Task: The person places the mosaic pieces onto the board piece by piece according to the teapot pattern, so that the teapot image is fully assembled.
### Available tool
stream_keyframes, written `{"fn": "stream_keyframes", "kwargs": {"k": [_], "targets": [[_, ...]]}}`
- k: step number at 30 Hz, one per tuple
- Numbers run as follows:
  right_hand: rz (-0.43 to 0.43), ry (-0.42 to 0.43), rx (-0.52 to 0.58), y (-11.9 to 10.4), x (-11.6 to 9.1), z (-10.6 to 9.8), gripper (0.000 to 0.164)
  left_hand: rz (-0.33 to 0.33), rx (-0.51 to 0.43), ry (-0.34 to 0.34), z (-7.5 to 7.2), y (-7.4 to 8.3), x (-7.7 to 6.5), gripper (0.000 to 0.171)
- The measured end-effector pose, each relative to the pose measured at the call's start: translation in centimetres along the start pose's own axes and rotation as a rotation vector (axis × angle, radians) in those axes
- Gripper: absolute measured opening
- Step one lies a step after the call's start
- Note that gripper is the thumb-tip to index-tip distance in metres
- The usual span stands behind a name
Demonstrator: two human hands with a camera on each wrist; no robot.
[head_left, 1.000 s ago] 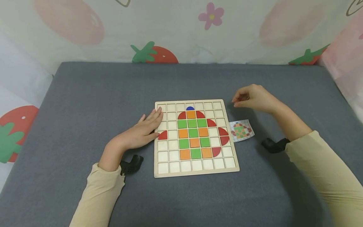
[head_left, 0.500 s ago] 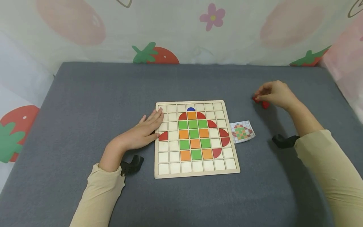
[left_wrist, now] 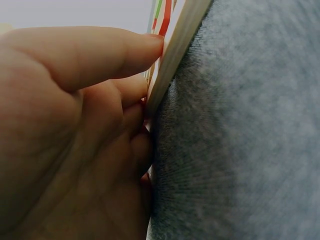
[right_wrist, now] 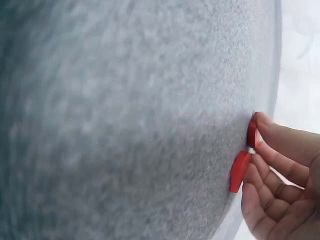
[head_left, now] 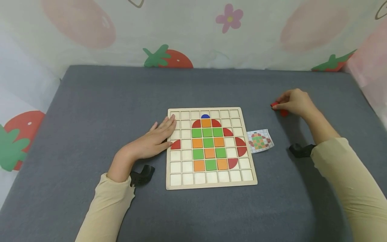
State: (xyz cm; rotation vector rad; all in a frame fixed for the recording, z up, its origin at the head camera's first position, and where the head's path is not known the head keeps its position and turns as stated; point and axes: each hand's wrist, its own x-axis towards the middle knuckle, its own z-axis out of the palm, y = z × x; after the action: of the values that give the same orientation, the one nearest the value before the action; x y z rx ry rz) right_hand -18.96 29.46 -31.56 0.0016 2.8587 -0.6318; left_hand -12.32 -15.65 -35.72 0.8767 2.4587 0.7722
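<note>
A square wooden grid board (head_left: 211, 187) lies on the table, with green, orange, red and blue tiles set in its cells. My left hand (head_left: 152, 141) rests flat at the board's left edge, fingers straight, fingertips over the rim; in the left wrist view the thumb (left_wrist: 145, 50) touches the edge. Out to the right of the board, my right hand (head_left: 296, 102) pinches a small red tile (right_wrist: 252, 131) between thumb and fingers, close over the cloth. A second red tile (right_wrist: 240, 171) lies on the cloth right beside the fingers, partly under the hand in the head view.
A small printed card (head_left: 260, 140) showing a coloured grid pattern sticks out at the board's right edge. Grey cloth covers the table (head_left: 121, 90). A curtain with strawberries (head_left: 178, 58) hangs behind the far table edge.
My right hand has moved right, from beside the board's upper right corner to the red tiles, and now pinches one of them. The left hand has stayed on the board's edge.
</note>
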Motion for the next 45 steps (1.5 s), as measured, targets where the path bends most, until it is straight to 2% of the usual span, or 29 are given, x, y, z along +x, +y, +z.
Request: {"fn": "stream_keyframes", "kwargs": {"k": [5,9,17,22,27,38,45], "targets": [[-0.08,0.025,0.035,-0.4,0.2,0.4,0.03,0.013,0.003,0.0,0.0,0.0,0.1,0.063],[-0.098,0.061,0.036,-0.8,0.1,0.7,0.024,0.027,-0.005,-0.003,0.0,0.0,0.2,0.063],[-0.098,0.165,0.07,-1.4,-0.6,0.6,0.021,0.014,-0.009,-0.007,0.0,0.5,0.4,0.064],[-0.135,0.204,0.121,-3.0,-1.3,0.3,0.02,0.007,0.002,-0.002,0.1,0.5,0.6,0.064],[-0.185,0.186,0.19,-5.1,-1.9,0.5,0.021,0.013,-0.004,0.003,0.2,0.5,0.6,0.064],[-0.24,0.118,0.239,-8.3,-2.7,1.3,0.017,0.009,-0.002,0.006,0.3,0.6,0.7,0.064],[-0.315,0.053,0.267,-11.0,-3.3,2.2,0.014,0.005,0.005,0.005,0.3,0.7,0.7,0.064]]}}
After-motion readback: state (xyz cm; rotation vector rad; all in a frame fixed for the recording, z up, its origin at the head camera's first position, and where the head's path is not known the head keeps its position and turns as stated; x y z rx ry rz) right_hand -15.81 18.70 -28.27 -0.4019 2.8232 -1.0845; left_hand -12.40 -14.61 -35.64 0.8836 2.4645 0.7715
